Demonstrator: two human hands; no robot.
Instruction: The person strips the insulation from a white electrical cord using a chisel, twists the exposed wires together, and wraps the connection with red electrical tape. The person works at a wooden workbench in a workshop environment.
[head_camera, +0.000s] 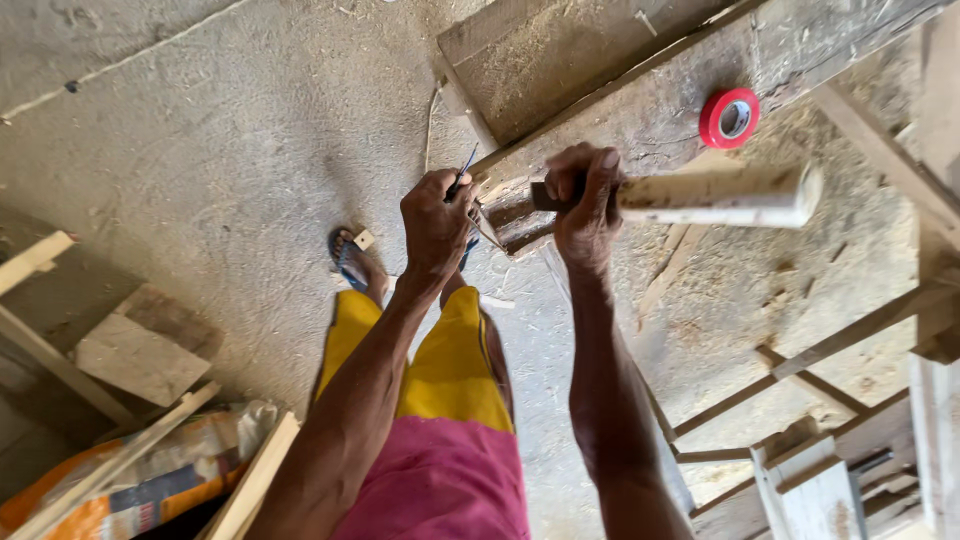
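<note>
Two hands (436, 222) (585, 205) work wood (720, 196) near red tape (729, 118).

Carpentry workshop: sawdust-strewn workbench (700, 290), timber offcuts (140, 355).

A dusty concrete floor (230, 150) strewn with sawdust; a rough wooden workbench (660, 110) at one o'clock, timber frames (820, 380) at four, loose planks (140, 350) (and a sack (150, 480)) at eight.

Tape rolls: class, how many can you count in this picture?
1. The red tape roll lies on the wooden bench, just above the pale wooden piece gripped by the right hand. Others may be hidden out of view.
</note>
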